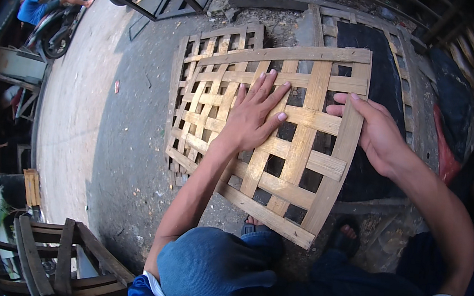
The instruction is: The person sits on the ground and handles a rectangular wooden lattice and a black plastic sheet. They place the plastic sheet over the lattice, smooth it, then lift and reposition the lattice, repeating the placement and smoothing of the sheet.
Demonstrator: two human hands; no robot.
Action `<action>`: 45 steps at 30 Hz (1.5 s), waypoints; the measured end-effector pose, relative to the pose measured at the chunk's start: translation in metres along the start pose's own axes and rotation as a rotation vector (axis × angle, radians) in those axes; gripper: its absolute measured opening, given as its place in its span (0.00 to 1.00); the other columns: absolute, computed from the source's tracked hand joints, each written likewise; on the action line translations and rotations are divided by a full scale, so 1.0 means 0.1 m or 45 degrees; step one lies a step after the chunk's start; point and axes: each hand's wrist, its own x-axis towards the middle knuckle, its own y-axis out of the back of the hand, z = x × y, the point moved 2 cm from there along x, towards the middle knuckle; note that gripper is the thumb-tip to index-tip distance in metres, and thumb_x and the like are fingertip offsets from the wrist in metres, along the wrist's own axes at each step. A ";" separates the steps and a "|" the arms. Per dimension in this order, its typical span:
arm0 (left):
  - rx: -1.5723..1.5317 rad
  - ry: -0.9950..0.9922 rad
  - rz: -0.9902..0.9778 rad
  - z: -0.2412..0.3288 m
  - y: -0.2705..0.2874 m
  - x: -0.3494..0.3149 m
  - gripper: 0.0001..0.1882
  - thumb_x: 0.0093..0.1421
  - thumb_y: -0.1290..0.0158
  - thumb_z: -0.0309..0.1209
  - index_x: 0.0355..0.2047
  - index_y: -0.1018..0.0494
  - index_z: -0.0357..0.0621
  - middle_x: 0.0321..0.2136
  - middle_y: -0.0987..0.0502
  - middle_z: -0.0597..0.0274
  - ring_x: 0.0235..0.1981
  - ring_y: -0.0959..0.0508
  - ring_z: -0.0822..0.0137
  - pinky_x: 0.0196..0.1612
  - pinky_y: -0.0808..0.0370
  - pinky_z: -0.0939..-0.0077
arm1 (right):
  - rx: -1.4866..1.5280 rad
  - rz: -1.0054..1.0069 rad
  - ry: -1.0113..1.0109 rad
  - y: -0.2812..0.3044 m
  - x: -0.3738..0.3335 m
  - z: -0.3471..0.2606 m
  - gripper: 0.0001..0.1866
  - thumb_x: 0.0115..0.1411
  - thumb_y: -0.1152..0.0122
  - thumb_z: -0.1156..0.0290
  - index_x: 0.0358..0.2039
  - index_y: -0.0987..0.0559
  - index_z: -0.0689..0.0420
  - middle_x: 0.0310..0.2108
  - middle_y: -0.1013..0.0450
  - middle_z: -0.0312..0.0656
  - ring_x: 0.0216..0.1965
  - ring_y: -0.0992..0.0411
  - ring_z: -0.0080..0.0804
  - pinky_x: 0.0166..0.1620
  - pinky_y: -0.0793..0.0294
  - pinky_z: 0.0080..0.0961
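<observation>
Here, the woven panel point(307, 118) lies under the left fingers point(266, 89).

Slatted panel point(295, 166): tan, criss-cross lattice. Trousers point(205, 270): denim blue. Sheet point(381, 76): seemingly plain black.

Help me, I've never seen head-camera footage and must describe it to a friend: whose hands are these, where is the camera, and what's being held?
There is no machine here: these are a person's own bare hands, seen from a wide camera worn on the head, looking down. Its lens bends straight edges near the rim.

The left hand lies spread on a woven slatted panel. The right hand grips the panel's right edge, thumb on top. Another slatted panel lies beyond it on the ground, and a dark sheet shows to the right.
</observation>
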 end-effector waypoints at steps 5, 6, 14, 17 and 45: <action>0.050 0.578 0.063 -1.43 -0.17 -0.52 0.33 0.73 0.64 0.56 0.74 0.46 0.62 0.76 0.50 0.56 0.76 0.52 0.43 0.72 0.54 0.33 | -0.004 -0.038 -0.024 0.01 -0.06 -0.01 0.24 0.72 0.48 0.62 0.62 0.32 0.63 0.56 0.25 0.49 0.60 0.29 0.37 0.65 0.33 0.42; 0.088 0.634 0.044 -1.59 -0.13 -0.66 0.32 0.74 0.64 0.56 0.74 0.44 0.62 0.75 0.48 0.56 0.75 0.50 0.43 0.72 0.53 0.33 | 0.002 -0.077 -0.004 0.03 -0.07 -0.02 0.25 0.71 0.47 0.63 0.63 0.33 0.63 0.57 0.26 0.50 0.60 0.29 0.38 0.65 0.33 0.43; -0.074 0.824 0.322 -2.32 -0.05 -1.38 0.28 0.74 0.57 0.46 0.67 0.34 0.42 0.68 0.36 0.40 0.69 0.37 0.43 0.69 0.38 0.58 | 0.024 -0.198 0.028 -0.11 -0.08 -0.16 0.29 0.61 0.50 0.78 0.64 0.35 0.64 0.57 0.27 0.51 0.62 0.30 0.41 0.68 0.35 0.44; -0.017 0.739 0.406 -1.98 0.04 -1.08 0.28 0.74 0.57 0.45 0.67 0.34 0.41 0.68 0.37 0.40 0.70 0.37 0.44 0.69 0.38 0.57 | -0.016 -0.179 0.043 -0.09 -0.06 -0.15 0.29 0.61 0.50 0.78 0.65 0.36 0.65 0.57 0.26 0.51 0.61 0.30 0.41 0.68 0.35 0.44; -0.099 1.029 0.337 -2.52 0.05 -1.86 0.32 0.76 0.65 0.50 0.68 0.36 0.39 0.66 0.33 0.42 0.69 0.35 0.46 0.70 0.40 0.58 | 0.035 -0.319 0.182 -0.29 -0.14 -0.29 0.28 0.70 0.49 0.75 0.68 0.43 0.64 0.58 0.32 0.59 0.51 0.23 0.43 0.48 0.14 0.40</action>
